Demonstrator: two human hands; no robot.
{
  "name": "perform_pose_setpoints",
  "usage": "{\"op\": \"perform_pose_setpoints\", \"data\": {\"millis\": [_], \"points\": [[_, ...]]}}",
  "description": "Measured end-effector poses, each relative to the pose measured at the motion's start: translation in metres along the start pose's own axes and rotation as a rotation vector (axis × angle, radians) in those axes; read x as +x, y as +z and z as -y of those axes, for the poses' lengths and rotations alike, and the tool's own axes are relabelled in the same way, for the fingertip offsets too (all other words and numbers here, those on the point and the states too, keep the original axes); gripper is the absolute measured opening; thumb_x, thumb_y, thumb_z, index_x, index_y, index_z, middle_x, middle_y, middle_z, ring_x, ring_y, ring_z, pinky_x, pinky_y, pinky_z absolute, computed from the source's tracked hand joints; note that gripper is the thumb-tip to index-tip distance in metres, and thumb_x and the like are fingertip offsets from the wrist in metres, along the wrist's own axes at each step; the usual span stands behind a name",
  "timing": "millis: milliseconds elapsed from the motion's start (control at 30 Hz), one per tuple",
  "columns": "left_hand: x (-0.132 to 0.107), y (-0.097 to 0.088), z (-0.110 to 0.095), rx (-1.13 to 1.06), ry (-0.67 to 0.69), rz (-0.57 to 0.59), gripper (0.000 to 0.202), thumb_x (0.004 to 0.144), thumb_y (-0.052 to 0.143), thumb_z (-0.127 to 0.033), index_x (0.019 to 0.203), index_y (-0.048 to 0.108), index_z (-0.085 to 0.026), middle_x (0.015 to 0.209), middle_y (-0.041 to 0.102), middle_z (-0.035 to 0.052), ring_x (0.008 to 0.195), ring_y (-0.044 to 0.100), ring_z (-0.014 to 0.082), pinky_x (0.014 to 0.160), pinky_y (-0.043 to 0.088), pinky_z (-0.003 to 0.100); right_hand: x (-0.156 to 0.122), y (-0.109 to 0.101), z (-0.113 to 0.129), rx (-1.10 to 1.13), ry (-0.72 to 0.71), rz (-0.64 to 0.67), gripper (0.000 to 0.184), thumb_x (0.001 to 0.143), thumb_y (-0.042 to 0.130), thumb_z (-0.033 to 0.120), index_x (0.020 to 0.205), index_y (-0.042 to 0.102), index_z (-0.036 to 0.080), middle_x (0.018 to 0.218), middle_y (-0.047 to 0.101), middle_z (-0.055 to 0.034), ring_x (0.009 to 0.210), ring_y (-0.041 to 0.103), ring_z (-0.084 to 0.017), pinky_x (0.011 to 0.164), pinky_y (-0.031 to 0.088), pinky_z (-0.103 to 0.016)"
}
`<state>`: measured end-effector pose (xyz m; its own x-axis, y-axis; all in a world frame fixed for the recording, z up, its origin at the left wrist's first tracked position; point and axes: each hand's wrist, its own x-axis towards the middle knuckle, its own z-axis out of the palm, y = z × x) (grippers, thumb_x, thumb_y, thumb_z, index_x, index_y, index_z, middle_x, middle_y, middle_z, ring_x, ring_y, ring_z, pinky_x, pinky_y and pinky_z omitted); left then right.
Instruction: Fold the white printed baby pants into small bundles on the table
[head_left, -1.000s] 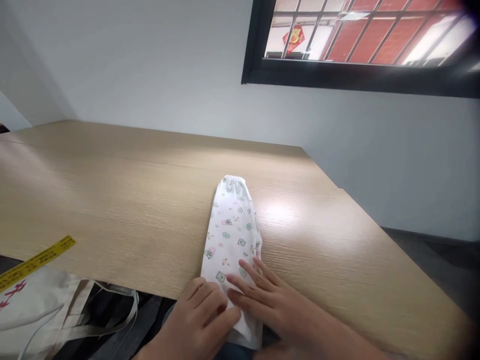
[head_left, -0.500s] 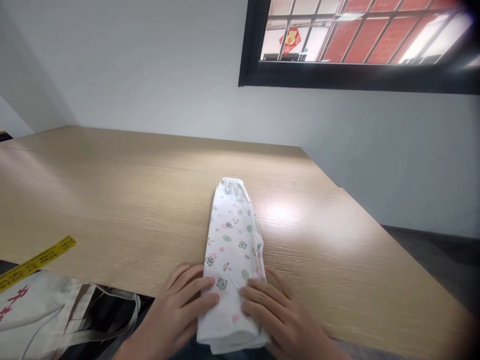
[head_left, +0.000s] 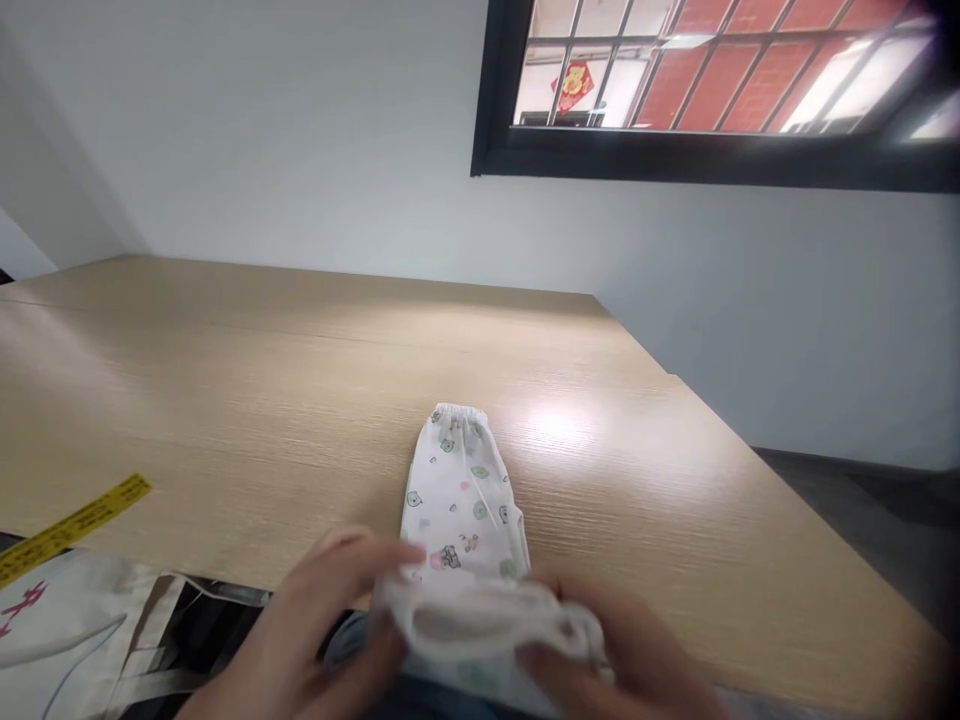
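Note:
White baby pants (head_left: pixel 465 490) with a print of small green, pink and grey figures lie folded lengthwise on the table. Their gathered elastic end points away from me, and the near end is raised off the surface, its hem bunched and blurred. My left hand (head_left: pixel 322 620) pinches the left side of that hem between thumb and fingers. On the right side, my right hand (head_left: pixel 600 650) grips the same raised edge, thumb toward me. Motion smears both hands, and the cloth partly hides the fingers.
The light wood table (head_left: pixel 262 400) has a yellow printed strip (head_left: pixel 82 525) at its front left edge. Below that hangs a pale cloth bag (head_left: pixel 67 630) with red characters. A grey wall (head_left: pixel 300 130) and a dark-framed window (head_left: pixel 675 155) stand behind.
Both hands, which lay on the pants' near part, now hold the near hem and have lifted it. The pants' far end has slid toward me.

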<state>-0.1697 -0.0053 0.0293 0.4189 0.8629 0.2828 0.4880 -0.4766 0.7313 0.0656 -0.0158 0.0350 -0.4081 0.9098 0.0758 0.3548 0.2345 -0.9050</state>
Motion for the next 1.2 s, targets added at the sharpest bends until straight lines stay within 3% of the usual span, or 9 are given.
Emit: {"op": "perform_pose_setpoints", "data": {"millis": [133, 267, 367, 533, 633, 733, 800, 1000, 1200], "points": [[0.072, -0.001, 0.008, -0.010, -0.136, -0.055, 0.026, 0.087, 0.043, -0.040, 0.107, 0.052, -0.027, 0.099, 0.062, 0.0007, 0.085, 0.060, 0.0159, 0.046, 0.042, 0.016, 0.069, -0.031, -0.003, -0.033, 0.043, -0.170, 0.024, 0.083, 0.050, 0.040, 0.082, 0.057, 0.017, 0.070, 0.056, -0.0006, 0.060, 0.052, -0.012, 0.048, 0.040, -0.019], [0.138, 0.013, 0.052, 0.076, -0.164, -0.068, 0.025, 0.085, 0.042, -0.036, 0.101, 0.054, -0.021, 0.079, 0.063, 0.0000, 0.070, 0.060, 0.0146, 0.056, 0.045, 0.022, 0.134, -0.050, -0.046, -0.284, 0.034, -0.287, 0.021, 0.083, 0.047, 0.034, 0.088, 0.059, 0.017, 0.080, 0.061, -0.0033, 0.068, 0.057, -0.015, 0.054, 0.045, -0.024], [0.154, 0.026, 0.081, 0.130, -0.186, -0.049, 0.028, 0.081, 0.047, -0.029, 0.104, 0.055, -0.016, 0.079, 0.064, 0.0038, 0.072, 0.061, 0.0186, 0.064, 0.048, 0.030, 0.154, -0.047, -0.075, -0.397, 0.040, -0.350, 0.025, 0.079, 0.049, 0.024, 0.099, 0.057, 0.010, 0.090, 0.061, -0.0122, 0.079, 0.058, -0.023, 0.063, 0.049, -0.036], [0.131, 0.036, 0.073, 0.164, -0.035, -0.109, 0.045, 0.088, 0.037, -0.033, 0.128, 0.039, -0.013, 0.134, 0.042, 0.0104, 0.125, 0.036, 0.0213, 0.104, 0.028, 0.039, 0.125, -0.026, -0.080, -0.506, -0.263, -0.317, 0.031, 0.085, 0.041, 0.016, 0.114, 0.052, 0.013, 0.119, 0.052, -0.0125, 0.113, 0.044, -0.022, 0.096, 0.036, -0.043], [0.112, 0.041, 0.052, 0.012, 0.169, 0.192, 0.043, 0.093, 0.026, -0.036, 0.133, 0.036, -0.021, 0.137, 0.041, 0.0012, 0.125, 0.037, 0.0133, 0.103, 0.031, 0.028, 0.091, -0.013, -0.069, -0.601, -0.511, 0.057, 0.027, 0.088, 0.039, 0.018, 0.108, 0.057, 0.014, 0.107, 0.060, -0.0104, 0.105, 0.051, -0.020, 0.092, 0.042, -0.038], [0.107, 0.053, 0.046, -0.014, 0.398, 0.598, 0.045, 0.096, 0.014, -0.033, 0.135, 0.034, -0.022, 0.137, 0.040, -0.0026, 0.128, 0.033, 0.0104, 0.107, 0.025, 0.025, 0.065, -0.001, -0.059, -0.677, -0.470, 0.328, 0.032, 0.085, 0.047, 0.024, 0.114, 0.055, 0.013, 0.114, 0.057, -0.0114, 0.109, 0.049, -0.023, 0.096, 0.038, -0.040], [0.117, 0.063, 0.053, 0.180, 0.496, 0.670, 0.046, 0.096, 0.010, -0.031, 0.134, 0.036, -0.025, 0.138, 0.038, -0.0061, 0.131, 0.026, 0.0090, 0.110, 0.016, 0.027, 0.054, 0.005, -0.054, -0.691, -0.426, 0.397, 0.045, 0.086, 0.046, 0.029, 0.128, 0.044, 0.011, 0.130, 0.046, -0.0130, 0.121, 0.038, -0.024, 0.103, 0.029, -0.041], [0.187, 0.068, 0.097, 0.481, 0.395, 0.453, 0.043, 0.094, 0.021, -0.041, 0.135, 0.031, -0.032, 0.147, 0.017, -0.0037, 0.136, 0.003, 0.0222, 0.108, -0.003, 0.048, 0.038, 0.010, -0.040, -0.645, -0.356, 0.547, 0.055, 0.090, 0.039, 0.025, 0.139, 0.023, 0.005, 0.145, 0.018, -0.0129, 0.133, 0.012, -0.019, 0.111, 0.010, -0.035], [0.220, 0.049, 0.108, 0.544, 0.204, 0.258, 0.045, 0.094, 0.017, -0.040, 0.134, 0.034, -0.030, 0.144, 0.026, 0.0005, 0.134, 0.014, 0.0272, 0.105, 0.004, 0.056, 0.026, 0.015, -0.018, -0.549, -0.402, 0.626, 0.041, 0.091, 0.032, 0.015, 0.130, 0.040, 0.003, 0.136, 0.039, -0.0123, 0.130, 0.023, -0.014, 0.110, 0.015, -0.027]]}}
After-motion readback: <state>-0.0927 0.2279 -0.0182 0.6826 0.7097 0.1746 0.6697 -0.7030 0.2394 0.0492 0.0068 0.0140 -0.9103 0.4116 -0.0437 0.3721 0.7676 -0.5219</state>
